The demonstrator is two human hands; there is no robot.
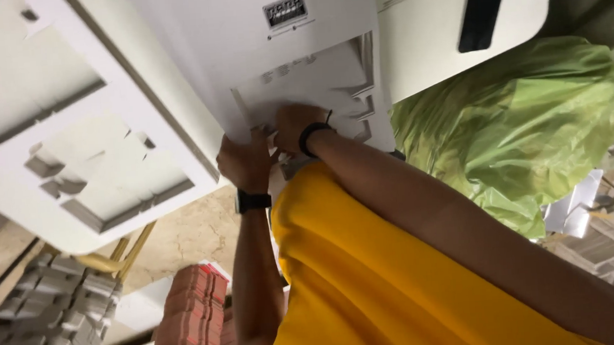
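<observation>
A large white die-cut cardboard sheet (254, 60) with a small dark label and punched-out shapes fills the upper middle of the view. My left hand (245, 163), with a black watch on its wrist, is closed at the sheet's lower edge. My right hand (294, 122), wearing a black wristband, has its fingers curled onto the cut-out area right beside the left hand. The two hands touch each other. A yellow shirt covers the lower middle of the view and hides what lies beneath the hands.
Another white die-cut sheet (63, 133) lies at the left, and a white panel with a black slot (484, 5) at the upper right. A green plastic bag (536, 118) bulges at the right. Stacks of grey (48, 317) and red-orange (194, 313) flat cartons sit at the lower left.
</observation>
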